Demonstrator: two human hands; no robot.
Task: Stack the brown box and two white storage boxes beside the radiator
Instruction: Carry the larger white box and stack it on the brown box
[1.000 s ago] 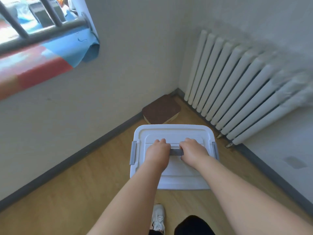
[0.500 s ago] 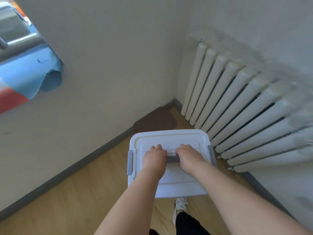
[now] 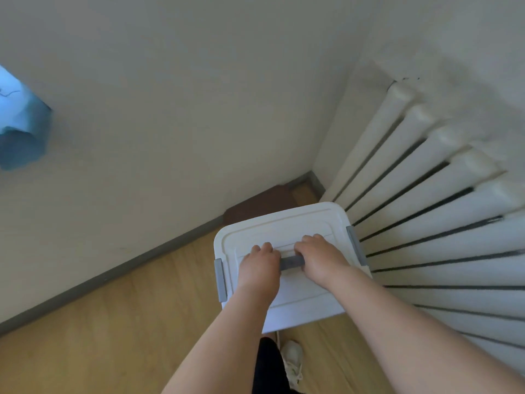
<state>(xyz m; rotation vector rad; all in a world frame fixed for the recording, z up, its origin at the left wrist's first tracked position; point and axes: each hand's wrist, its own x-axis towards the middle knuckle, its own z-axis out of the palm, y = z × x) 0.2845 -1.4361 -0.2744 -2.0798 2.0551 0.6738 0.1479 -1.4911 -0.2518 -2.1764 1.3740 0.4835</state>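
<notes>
A white storage box (image 3: 284, 226) with grey side clips hangs in the air in front of me. My left hand (image 3: 260, 267) and my right hand (image 3: 319, 258) both grip the grey handle (image 3: 292, 262) on its lid. The brown box (image 3: 258, 204) sits on the floor in the corner, mostly hidden behind the white box's far edge. The white radiator (image 3: 443, 211) runs along the wall at the right, close to the box's right side. No second white box is in view.
Wood floor (image 3: 127, 322) stretches to the left, bounded by a grey baseboard (image 3: 113, 275) under the cream wall. A blue cloth (image 3: 20, 129) hangs at the far left edge. My white shoe (image 3: 294, 362) stands below the box.
I have carried the white box forward toward the corner and the radiator. It now covers most of the brown box. The blue cloth has slid toward the left edge of view.
</notes>
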